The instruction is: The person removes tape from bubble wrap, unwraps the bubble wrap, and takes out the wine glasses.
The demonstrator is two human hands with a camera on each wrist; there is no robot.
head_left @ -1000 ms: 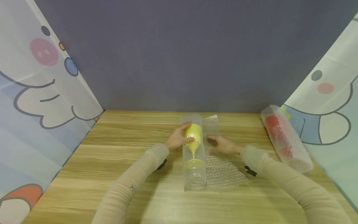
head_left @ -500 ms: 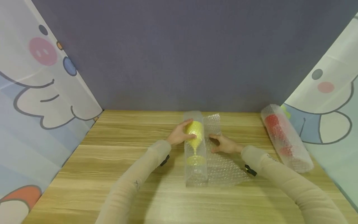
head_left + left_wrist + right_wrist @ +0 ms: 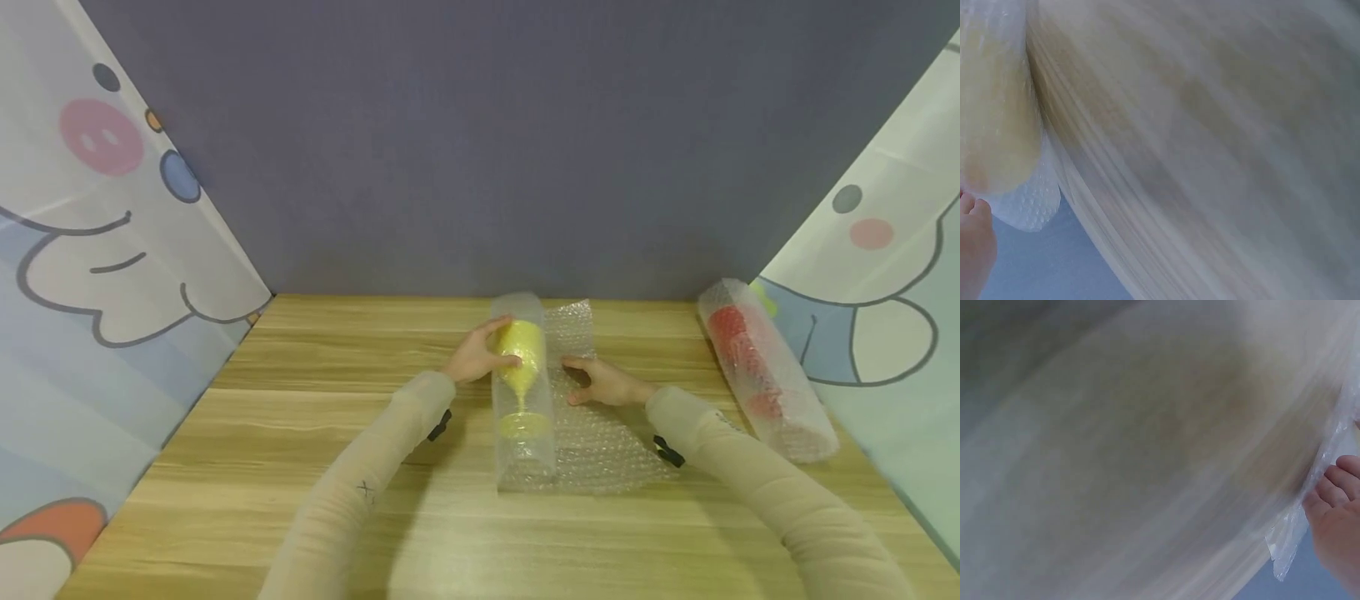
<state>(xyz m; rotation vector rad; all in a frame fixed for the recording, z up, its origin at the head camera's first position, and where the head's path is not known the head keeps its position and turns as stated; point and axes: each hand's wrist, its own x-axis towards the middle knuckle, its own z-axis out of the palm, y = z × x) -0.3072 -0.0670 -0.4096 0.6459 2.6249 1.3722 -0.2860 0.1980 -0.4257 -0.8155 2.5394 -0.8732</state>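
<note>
A yellow goblet (image 3: pixel 522 350) lies inside a roll of bubble wrap (image 3: pixel 522 467), its bowl toward the back and its foot toward the front. My left hand (image 3: pixel 472 356) holds the roll from the left at the bowl, thumb and fingers spread around it. The left wrist view shows only a bit of this hand beside the blurred yellow bowl (image 3: pixel 997 119). A loose flap of bubble wrap (image 3: pixel 600 454) extends right from the roll. On this flap rests my right hand (image 3: pixel 606 382), thumb and forefinger apart. Its fingers (image 3: pixel 1335 487) touch the film in the right wrist view.
At the right edge of the wooden table (image 3: pixel 315 433) lies another bubble-wrapped bundle (image 3: pixel 765 375) with a red item inside. A grey panel (image 3: pixel 480 150) closes off the back. Cartoon-printed sheets (image 3: pixel 82 333) hang on both sides.
The roll has shifted slightly right and toward the back, with the left hand still on it. My right hand has moved slightly right over the flap. The red bundle stays where it was.
</note>
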